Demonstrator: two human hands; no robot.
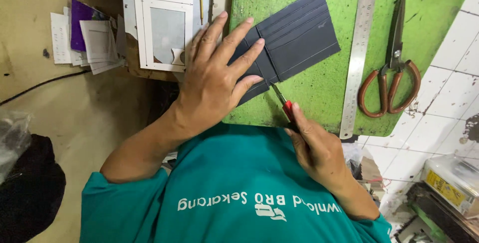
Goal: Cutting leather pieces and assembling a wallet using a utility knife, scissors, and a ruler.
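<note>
My left hand (217, 81) lies flat, palm down, fingers spread and extended, forearm bent sharply at the elbow. My right hand (314, 146) is curled into a closed grip, thumb on top, wrist angled inward, forearm running back toward my chest.

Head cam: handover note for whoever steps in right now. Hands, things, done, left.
Left hand: flat, fingers spread, pressing the dark grey leather wallet panel with card slots onto the green cutting mat.
Right hand: gripping a red-handled craft knife, blade at the panel's lower edge near the left fingertips.
Steel ruler and brown-handled scissors lie on the mat, right of the panel, untouched.
Done: card slots are already layered on the panel.
Left: the cut at the lower edge looks underway; its extent is hidden by the hand.
</note>
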